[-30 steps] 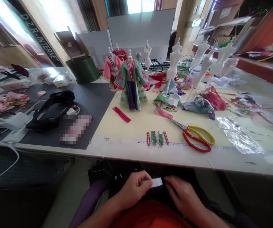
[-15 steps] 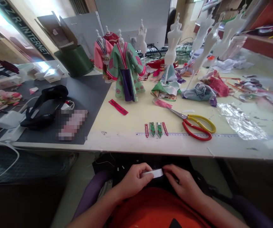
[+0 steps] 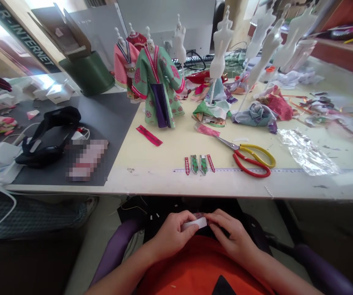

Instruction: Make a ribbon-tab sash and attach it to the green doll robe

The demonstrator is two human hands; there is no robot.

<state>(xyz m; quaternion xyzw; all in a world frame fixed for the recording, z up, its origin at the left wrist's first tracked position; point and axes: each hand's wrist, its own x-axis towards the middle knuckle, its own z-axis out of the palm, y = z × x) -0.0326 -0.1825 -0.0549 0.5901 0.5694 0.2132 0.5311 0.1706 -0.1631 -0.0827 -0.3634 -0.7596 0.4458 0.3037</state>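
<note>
white strip [image 3: 196, 224] was pinched in the fingers of the left hand [image 3: 176, 232], below the near edge of the table [image 3: 151, 187]; the right hand [image 3: 234, 234] had narrowed fingers at its end, whether gripping i could not tell. scissors [image 3: 238, 153] lay near that edge.

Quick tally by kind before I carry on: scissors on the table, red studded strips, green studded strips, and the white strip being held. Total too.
Scissors: 1
Red studded strips: 2
Green studded strips: 2
White strip in the left hand: 1
Total: 6
</note>
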